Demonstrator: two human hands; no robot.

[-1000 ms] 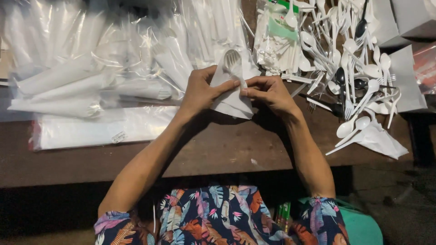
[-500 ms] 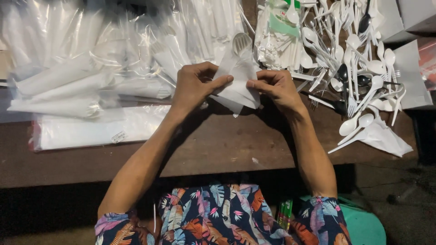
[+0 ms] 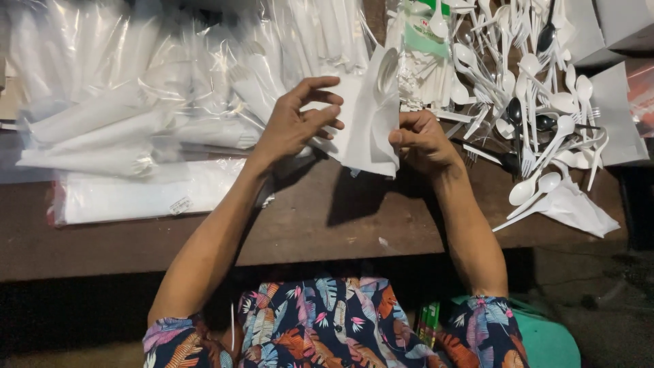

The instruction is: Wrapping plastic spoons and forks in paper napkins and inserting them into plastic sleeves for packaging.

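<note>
A white paper napkin point(image 3: 364, 119) with a white plastic spoon point(image 3: 387, 68) folded into it is held up above the brown wooden table point(image 3: 320, 218). My right hand point(image 3: 422, 140) grips the napkin's right edge. My left hand point(image 3: 296, 123) touches its left side with fingers spread. Both arms reach in from the bottom.
Clear plastic bags of wrapped cutlery point(image 3: 136, 102) cover the left and back of the table. A loose heap of white plastic spoons and forks point(image 3: 538, 88) lies at the right, with white napkins point(image 3: 579, 208) under it. A teal seat point(image 3: 545, 341) shows below.
The napkin with the spoon has been lifted off the table and turned more upright. My left hand has opened its fingers against it.
</note>
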